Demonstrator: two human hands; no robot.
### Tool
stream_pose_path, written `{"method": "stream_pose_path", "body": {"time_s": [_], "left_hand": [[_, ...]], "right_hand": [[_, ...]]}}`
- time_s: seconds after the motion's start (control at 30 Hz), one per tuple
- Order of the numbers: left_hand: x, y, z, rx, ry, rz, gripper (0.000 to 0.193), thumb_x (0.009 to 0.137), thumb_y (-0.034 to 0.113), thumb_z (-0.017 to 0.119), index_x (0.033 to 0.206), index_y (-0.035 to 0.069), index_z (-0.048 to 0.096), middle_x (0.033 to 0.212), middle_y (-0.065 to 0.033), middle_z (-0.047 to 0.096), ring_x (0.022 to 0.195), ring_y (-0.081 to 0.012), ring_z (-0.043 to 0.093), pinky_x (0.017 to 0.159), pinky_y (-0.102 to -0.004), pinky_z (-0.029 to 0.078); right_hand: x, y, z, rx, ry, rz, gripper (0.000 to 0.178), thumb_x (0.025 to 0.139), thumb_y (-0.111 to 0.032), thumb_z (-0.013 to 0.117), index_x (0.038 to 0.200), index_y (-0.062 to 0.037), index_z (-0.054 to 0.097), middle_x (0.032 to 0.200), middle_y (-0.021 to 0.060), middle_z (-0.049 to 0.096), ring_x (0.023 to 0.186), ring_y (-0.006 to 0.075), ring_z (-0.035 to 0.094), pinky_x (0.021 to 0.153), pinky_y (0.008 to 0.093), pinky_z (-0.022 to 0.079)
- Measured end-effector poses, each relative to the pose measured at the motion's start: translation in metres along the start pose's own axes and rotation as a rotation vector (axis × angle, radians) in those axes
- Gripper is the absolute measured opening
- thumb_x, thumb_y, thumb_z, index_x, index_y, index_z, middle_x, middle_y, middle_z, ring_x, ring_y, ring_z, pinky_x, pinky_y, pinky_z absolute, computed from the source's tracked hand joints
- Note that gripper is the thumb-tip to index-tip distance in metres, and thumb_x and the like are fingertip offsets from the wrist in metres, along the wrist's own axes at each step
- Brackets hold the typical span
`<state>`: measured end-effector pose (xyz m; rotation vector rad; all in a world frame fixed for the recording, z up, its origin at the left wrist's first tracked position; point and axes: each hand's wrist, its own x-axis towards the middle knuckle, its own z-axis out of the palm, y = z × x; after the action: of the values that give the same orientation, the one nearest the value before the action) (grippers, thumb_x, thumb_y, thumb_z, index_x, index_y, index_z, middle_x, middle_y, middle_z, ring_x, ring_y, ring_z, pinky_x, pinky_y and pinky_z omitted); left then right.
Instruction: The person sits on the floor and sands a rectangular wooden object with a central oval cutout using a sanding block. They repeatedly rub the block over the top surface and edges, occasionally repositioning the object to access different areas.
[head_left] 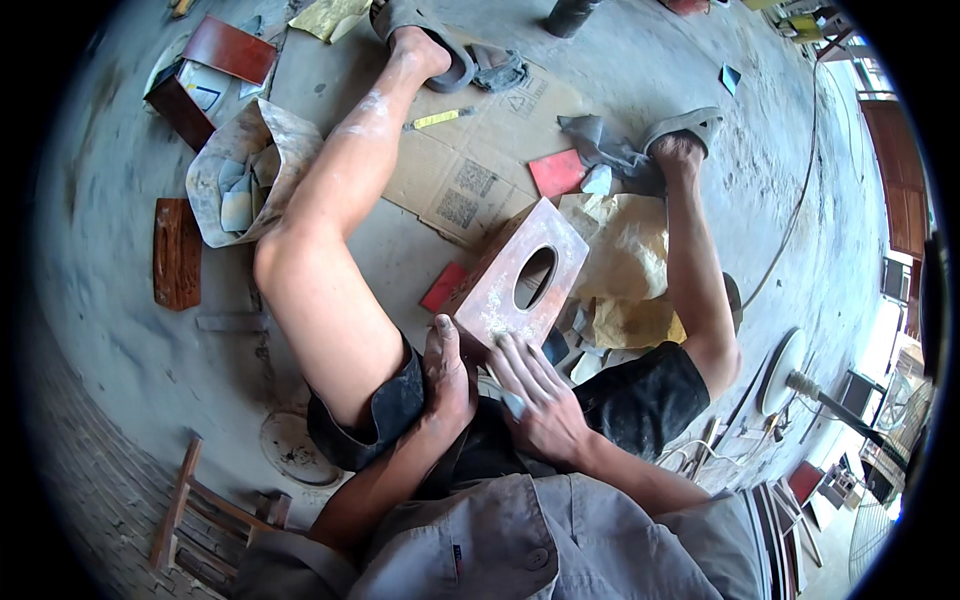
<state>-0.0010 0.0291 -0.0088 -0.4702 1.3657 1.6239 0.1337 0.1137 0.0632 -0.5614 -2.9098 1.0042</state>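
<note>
A wooden tissue box (pixel 507 283) with an oval opening in its top is tilted between my legs, its reddish-brown surface patched with whitish dust. My left hand (pixel 449 378) grips the near left corner, thumb up along the side; its other fingers are mostly hidden. Across the near end of the top lie the stretched fingers of my right hand (pixel 545 402). A small pale bluish piece (pixel 513 404), like a folded sheet, shows at the thumb side of that hand, held against it. What lies under the fingertips is hidden.
Flattened cardboard (pixel 440 170) lies beneath, with red sheets (pixel 557 173) and crumpled yellowish paper (pixel 622 250) by the box. An open bag (pixel 222 205) of pale pieces and a dark wooden block (pixel 177 253) are left. A wooden stool (pixel 215 510) stands lower left, a fan (pixel 785 372) right.
</note>
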Motion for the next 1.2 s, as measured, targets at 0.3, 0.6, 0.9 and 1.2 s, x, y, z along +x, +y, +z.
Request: {"method": "stream_pose_path", "body": {"time_s": [0.3, 0.6, 0.9, 1.2], "left_hand": [[0.009, -0.008, -0.010, -0.130, -0.125, 0.000, 0.068, 0.109, 0.058, 0.050, 0.144, -0.001, 0.049, 0.147, -0.0137, 0.055, 0.133, -0.0244, 0.053, 0.114, -0.0413, 0.043], [0.021, -0.012, -0.020, -0.155, -0.109, -0.046, 0.080, 0.108, 0.064, 0.043, 0.154, -0.002, 0.044, 0.154, -0.0144, 0.052, 0.138, -0.0287, 0.051, 0.119, -0.0428, 0.036], [0.012, 0.003, 0.001, -0.238, -0.082, -0.065, 0.078, 0.108, 0.062, 0.043, 0.154, 0.000, 0.044, 0.157, -0.0154, 0.049, 0.144, -0.0291, 0.044, 0.124, -0.0446, 0.030], [0.006, 0.016, 0.006, -0.152, -0.098, -0.099, 0.082, 0.105, 0.068, 0.045, 0.152, 0.001, 0.049, 0.155, -0.0141, 0.053, 0.142, -0.0307, 0.048, 0.121, -0.0472, 0.031]], "right_hand": [[-0.026, 0.005, -0.006, -0.090, -0.092, 0.024, 0.076, 0.087, -0.015, 0.063, 0.157, 0.0030, 0.041, 0.164, 0.0217, 0.042, 0.153, 0.0349, 0.040, 0.129, 0.0459, 0.028], [0.004, 0.017, 0.007, 0.066, 0.081, 0.023, 0.066, 0.087, -0.011, 0.068, 0.147, 0.0078, 0.049, 0.155, 0.0274, 0.050, 0.149, 0.0379, 0.046, 0.127, 0.0490, 0.033], [0.012, 0.031, 0.016, 0.078, 0.157, 0.142, 0.062, 0.088, -0.009, 0.062, 0.146, 0.0102, 0.049, 0.154, 0.0314, 0.048, 0.149, 0.0428, 0.043, 0.129, 0.0484, 0.029], [-0.017, 0.024, -0.016, 0.337, 0.147, 0.206, 0.058, 0.086, -0.008, 0.067, 0.143, -0.0014, 0.059, 0.107, 0.0226, 0.072, 0.100, 0.0384, 0.073, 0.093, 0.0473, 0.058]]}}
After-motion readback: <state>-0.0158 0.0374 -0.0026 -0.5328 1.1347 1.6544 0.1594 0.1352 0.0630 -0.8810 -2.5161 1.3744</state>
